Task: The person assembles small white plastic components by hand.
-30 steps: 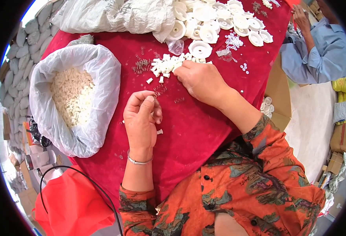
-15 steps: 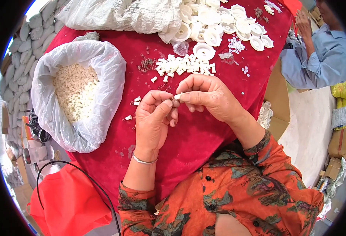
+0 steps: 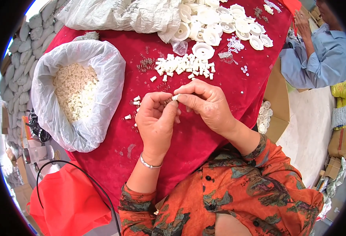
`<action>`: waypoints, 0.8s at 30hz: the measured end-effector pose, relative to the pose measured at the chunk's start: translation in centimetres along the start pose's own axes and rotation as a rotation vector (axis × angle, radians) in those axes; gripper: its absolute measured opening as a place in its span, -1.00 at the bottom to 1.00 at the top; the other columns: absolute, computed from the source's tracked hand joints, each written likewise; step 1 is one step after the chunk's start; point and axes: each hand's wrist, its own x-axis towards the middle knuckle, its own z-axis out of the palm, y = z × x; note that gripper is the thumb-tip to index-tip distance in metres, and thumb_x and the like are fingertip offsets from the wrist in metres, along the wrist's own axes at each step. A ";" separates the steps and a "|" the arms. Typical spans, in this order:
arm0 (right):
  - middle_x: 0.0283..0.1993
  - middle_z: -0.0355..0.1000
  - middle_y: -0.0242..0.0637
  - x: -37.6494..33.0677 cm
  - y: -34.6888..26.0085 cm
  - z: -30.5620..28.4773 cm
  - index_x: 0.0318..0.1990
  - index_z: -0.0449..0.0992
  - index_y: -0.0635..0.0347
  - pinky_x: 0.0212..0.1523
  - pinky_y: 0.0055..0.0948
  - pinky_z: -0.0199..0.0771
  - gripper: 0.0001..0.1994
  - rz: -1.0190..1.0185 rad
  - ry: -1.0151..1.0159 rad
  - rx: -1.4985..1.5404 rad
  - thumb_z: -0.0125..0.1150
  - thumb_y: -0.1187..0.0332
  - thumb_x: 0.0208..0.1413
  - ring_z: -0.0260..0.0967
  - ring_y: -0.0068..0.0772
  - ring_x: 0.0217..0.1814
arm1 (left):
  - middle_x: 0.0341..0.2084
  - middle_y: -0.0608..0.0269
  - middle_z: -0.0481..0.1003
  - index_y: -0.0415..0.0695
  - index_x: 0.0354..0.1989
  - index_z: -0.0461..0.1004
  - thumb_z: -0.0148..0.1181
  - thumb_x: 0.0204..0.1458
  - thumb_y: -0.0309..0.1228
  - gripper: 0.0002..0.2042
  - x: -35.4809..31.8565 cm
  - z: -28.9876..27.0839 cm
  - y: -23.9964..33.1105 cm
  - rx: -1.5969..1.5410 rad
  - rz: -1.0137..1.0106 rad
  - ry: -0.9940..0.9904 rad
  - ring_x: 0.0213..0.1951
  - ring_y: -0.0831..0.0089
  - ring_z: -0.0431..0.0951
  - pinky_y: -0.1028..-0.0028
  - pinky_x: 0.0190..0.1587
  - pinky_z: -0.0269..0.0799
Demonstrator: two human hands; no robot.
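Note:
My left hand (image 3: 156, 120) and my right hand (image 3: 209, 105) meet fingertip to fingertip above the red cloth. Pinched in the right fingers is a small white plastic part (image 3: 175, 97). A thin coil spring (image 3: 167, 101) shows at the left fingertips, against the part; how far it sits on the part is hidden by the fingers. Just beyond the hands lies a pile of similar white plastic parts (image 3: 184, 65). Dark loose springs (image 3: 146, 65) are heaped left of that pile. Several white parts with springs on them (image 3: 128, 117) lie left of my left hand.
A plastic-lined container (image 3: 115, 67) full of small cream parts stands at left. White round discs (image 3: 211, 37) and a woven sack (image 3: 121, 17) lie at the far side. Small clear rings (image 3: 234, 44) are nearby. At right, another person (image 3: 318, 59) works beside a cardboard box (image 3: 279, 106).
Both hands have shifted slightly nearer to me, the left wrist also to the right. The white part has turned and now shows more of its side between the fingertips.

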 end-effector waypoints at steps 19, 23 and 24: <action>-0.06 0.37 -0.18 -1.5 0.1 0.9 0.14 0.37 0.33 -0.10 -0.52 0.41 -0.60 -0.168 -0.110 -0.086 0.11 0.58 0.10 0.39 -0.39 -0.08 | -0.47 0.37 0.46 -0.24 -0.24 0.41 0.14 0.07 -0.67 -0.87 -0.1 -0.3 -0.9 0.291 0.278 0.121 -0.48 0.73 0.42 0.72 -0.47 0.36; -0.01 0.36 -0.14 -1.8 -0.3 1.5 0.13 0.37 0.35 -0.02 -0.48 0.42 -0.60 -0.219 -0.102 -0.157 0.11 0.59 0.09 0.39 -0.30 0.00 | -0.47 0.35 0.46 -0.24 -0.28 0.43 0.17 0.03 -0.68 -0.88 0.2 -0.6 -1.2 0.412 0.418 0.148 -0.48 0.70 0.43 0.68 -0.46 0.37; 0.00 0.36 -0.12 -1.9 -0.3 1.6 0.13 0.37 0.35 0.00 -0.46 0.43 -0.60 -0.333 -0.095 -0.305 0.11 0.60 0.09 0.38 -0.26 0.02 | -0.50 0.34 0.45 -0.25 -0.32 0.43 0.19 -0.01 -0.68 -0.88 0.2 -0.6 -1.2 0.459 0.487 0.161 -0.52 0.67 0.42 0.65 -0.48 0.36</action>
